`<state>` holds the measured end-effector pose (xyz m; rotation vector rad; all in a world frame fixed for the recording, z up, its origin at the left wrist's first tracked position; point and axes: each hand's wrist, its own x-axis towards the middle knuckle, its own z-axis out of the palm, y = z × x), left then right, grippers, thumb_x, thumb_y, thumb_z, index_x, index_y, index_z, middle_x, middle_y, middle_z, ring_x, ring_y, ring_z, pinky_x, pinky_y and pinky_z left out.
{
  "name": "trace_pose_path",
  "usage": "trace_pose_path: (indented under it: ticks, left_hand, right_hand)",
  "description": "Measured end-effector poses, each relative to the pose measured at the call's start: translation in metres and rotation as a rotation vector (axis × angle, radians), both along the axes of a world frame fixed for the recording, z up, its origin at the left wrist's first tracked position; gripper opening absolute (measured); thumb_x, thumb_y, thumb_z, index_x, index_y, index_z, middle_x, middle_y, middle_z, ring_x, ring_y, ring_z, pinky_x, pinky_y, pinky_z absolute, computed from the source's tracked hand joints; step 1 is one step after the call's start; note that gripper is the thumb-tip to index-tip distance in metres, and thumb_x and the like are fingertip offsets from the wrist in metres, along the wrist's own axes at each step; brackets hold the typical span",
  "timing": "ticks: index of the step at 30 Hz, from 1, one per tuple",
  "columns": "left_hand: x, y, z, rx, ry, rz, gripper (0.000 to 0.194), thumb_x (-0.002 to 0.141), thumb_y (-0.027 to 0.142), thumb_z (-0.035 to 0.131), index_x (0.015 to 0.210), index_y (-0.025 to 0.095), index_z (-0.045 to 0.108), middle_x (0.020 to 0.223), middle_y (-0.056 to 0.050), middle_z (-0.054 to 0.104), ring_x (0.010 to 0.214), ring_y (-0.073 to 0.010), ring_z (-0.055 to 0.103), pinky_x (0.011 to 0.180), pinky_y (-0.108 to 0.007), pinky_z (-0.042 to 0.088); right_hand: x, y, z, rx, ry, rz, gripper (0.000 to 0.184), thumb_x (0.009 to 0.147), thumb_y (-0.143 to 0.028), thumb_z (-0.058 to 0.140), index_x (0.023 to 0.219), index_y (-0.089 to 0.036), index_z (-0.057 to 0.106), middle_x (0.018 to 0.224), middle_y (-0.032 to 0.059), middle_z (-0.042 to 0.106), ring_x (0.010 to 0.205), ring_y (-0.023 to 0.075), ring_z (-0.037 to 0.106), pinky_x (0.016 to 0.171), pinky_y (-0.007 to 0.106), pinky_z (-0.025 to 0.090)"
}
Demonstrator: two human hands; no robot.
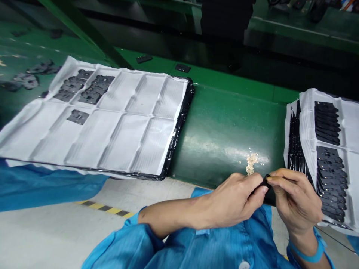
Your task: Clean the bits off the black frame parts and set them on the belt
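Note:
Above the bench's front edge, a small black plastic part [265,182] is held between my two hands. My left hand [238,198] grips it between thumb and fingers. My right hand [297,198] comes in from the other side, its fingertips pinched at the end of the same part. Fingers cover most of the part, and anything smaller between the right fingertips is hidden. Just beyond my hands, a small heap of tiny brass-coloured pieces [251,161] lies on the green bench top [215,138], a few scattered around it.
At left, a white-lined compartment tray [112,145] carries several flat black parts [94,89]. At right, stacked trays [307,142] hold rows of black parts [332,183]. More loose parts [42,68] lie far left. A green post [84,31] rises behind the left tray.

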<state>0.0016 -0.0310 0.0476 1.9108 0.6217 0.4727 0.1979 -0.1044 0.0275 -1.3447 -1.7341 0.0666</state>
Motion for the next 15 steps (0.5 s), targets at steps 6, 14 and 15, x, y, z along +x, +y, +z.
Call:
trace_pose_path:
  ticks: [6,14,15]
  left_hand:
    - [0.0,-0.0013,-0.0012,-0.012,0.008,0.0,0.03,0.111,0.027,0.046,0.082,0.021,0.045,0.067,0.006,0.047,0.059,-0.0094,0.04,0.059,-0.031,0.032]
    - [0.0009,0.004,-0.0027,-0.057,0.021,-0.022,0.032,0.11,0.026,0.048,0.079,0.022,0.043,0.064,0.007,0.041,0.056,-0.0089,0.035,0.056,-0.031,0.03]
    - [0.0009,0.0047,-0.0031,-0.066,0.014,-0.025,0.032,0.11,0.026,0.048,0.079,0.022,0.042,0.063,0.007,0.04,0.056,-0.009,0.034,0.056,-0.031,0.029]
  right_hand:
    - [-0.001,0.0009,0.0004,-0.054,0.019,0.029,0.032,0.097,0.0,0.069,0.113,-0.027,0.077,0.102,0.0053,0.073,0.088,0.0205,0.075,0.071,0.034,0.065]
    - [-0.0016,0.0032,-0.0028,-0.06,0.011,0.021,0.028,0.098,0.0,0.067,0.106,-0.025,0.074,0.098,0.0048,0.07,0.087,0.0204,0.073,0.073,0.035,0.064]
    - [-0.0015,0.0033,-0.0037,-0.061,0.01,0.021,0.028,0.098,0.001,0.066,0.106,-0.025,0.074,0.098,0.0047,0.07,0.087,0.0203,0.073,0.073,0.035,0.064]
